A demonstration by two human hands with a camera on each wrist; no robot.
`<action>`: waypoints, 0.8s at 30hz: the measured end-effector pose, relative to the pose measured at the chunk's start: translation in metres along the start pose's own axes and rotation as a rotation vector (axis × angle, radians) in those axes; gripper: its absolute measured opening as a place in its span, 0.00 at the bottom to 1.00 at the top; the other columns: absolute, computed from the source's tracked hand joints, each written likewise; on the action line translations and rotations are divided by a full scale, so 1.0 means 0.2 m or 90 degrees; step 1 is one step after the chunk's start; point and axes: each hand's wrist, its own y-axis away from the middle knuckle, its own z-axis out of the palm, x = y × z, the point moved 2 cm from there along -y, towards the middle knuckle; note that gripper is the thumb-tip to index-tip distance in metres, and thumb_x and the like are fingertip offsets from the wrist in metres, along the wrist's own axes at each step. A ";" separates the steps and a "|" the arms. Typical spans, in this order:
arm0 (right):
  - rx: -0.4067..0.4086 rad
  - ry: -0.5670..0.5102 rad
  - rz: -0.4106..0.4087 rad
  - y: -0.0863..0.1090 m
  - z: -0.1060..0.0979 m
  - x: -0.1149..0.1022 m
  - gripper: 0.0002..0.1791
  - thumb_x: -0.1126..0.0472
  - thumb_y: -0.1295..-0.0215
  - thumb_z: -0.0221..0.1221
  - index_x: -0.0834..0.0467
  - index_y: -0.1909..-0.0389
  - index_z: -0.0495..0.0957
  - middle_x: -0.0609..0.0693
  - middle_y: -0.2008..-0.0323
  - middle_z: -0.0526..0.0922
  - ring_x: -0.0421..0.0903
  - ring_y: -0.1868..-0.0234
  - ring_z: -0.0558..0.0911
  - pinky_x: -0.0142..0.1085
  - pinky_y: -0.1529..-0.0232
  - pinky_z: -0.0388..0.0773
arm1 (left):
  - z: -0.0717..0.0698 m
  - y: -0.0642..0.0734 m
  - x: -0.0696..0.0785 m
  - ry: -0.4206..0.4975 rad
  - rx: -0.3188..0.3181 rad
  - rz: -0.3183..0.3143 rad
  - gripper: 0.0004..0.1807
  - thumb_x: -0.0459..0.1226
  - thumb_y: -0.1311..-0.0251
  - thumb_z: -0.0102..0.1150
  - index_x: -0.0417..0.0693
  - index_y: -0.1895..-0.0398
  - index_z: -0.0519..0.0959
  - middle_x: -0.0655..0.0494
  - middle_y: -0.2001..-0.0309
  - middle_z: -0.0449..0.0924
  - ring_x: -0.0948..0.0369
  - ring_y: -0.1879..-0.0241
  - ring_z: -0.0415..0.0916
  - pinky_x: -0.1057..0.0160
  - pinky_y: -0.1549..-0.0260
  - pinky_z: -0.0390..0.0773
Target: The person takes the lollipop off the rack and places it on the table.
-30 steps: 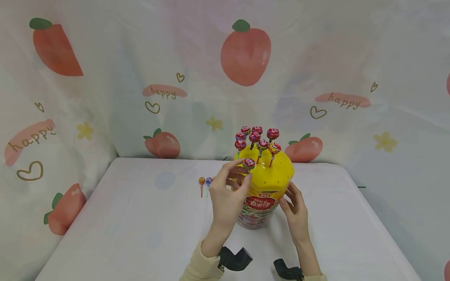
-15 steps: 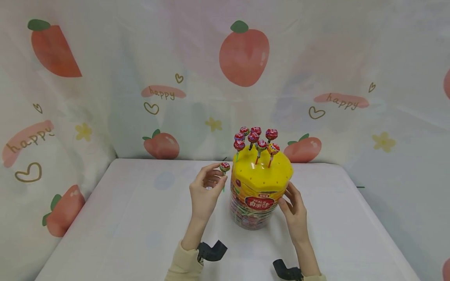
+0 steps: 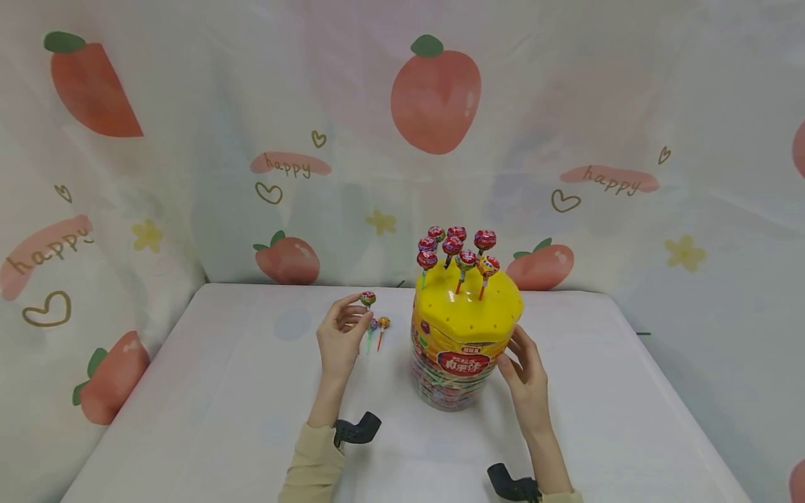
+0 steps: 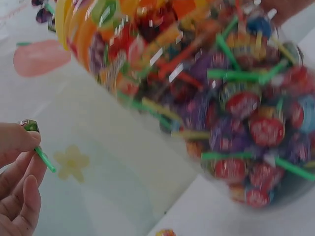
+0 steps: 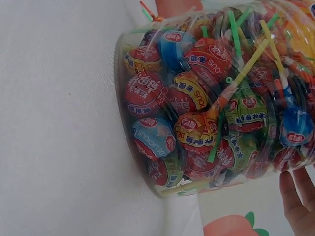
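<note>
1. Lollipop [image 3: 367, 298] was pinched in left hand [image 3: 338, 339], left of jar [image 3: 462, 363], near loose lollipops [image 3: 383, 323].
2. Right hand [image 3: 528, 377] rested on jar, loosely spread.
3. Step looked like unloading; next likely needed worktop [image 3: 226, 391] set-down.

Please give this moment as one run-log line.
left hand: pinches green-stick lollipop | right hand: touches jar | yellow lid: several lollipops standing

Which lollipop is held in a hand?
The green-stick lollipop pinched in the left hand; the others stand in the yellow lid, lie on the table or sit inside the jar.
</note>
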 end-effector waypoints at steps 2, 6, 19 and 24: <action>0.000 0.000 0.000 0.00 0.00 0.00 0.31 0.65 0.31 0.51 0.49 0.29 0.58 0.41 0.34 0.66 0.34 0.37 0.68 0.18 0.42 0.66 | -0.02 -0.02 -0.04 -0.004 0.012 -0.012 0.19 0.27 0.48 0.66 0.35 0.51 0.79 0.33 0.64 0.82 0.65 0.69 0.78 0.73 0.70 0.74; 0.001 0.004 0.002 0.00 0.00 -0.01 0.30 0.65 0.30 0.51 0.49 0.29 0.58 0.41 0.33 0.66 0.34 0.38 0.68 0.17 0.43 0.66 | -0.05 -0.05 -0.12 -0.022 0.028 -0.029 0.19 0.26 0.49 0.66 0.33 0.51 0.79 0.32 0.64 0.82 0.64 0.70 0.78 0.74 0.72 0.73; 0.001 -0.003 0.009 0.00 0.00 -0.02 0.30 0.65 0.30 0.51 0.50 0.28 0.58 0.40 0.34 0.66 0.35 0.37 0.67 0.18 0.43 0.65 | -0.09 -0.14 -0.51 -0.101 0.065 -0.105 0.17 0.28 0.49 0.67 0.42 0.53 0.82 0.39 0.64 0.85 0.69 0.73 0.76 0.76 0.71 0.74; -0.003 -0.006 0.010 0.00 0.00 -0.01 0.31 0.65 0.30 0.50 0.49 0.28 0.58 0.39 0.34 0.66 0.36 0.37 0.67 0.18 0.43 0.66 | -0.11 -0.14 -0.60 -0.133 0.076 -0.128 0.18 0.30 0.49 0.67 0.45 0.52 0.82 0.43 0.66 0.85 0.69 0.74 0.76 0.74 0.72 0.74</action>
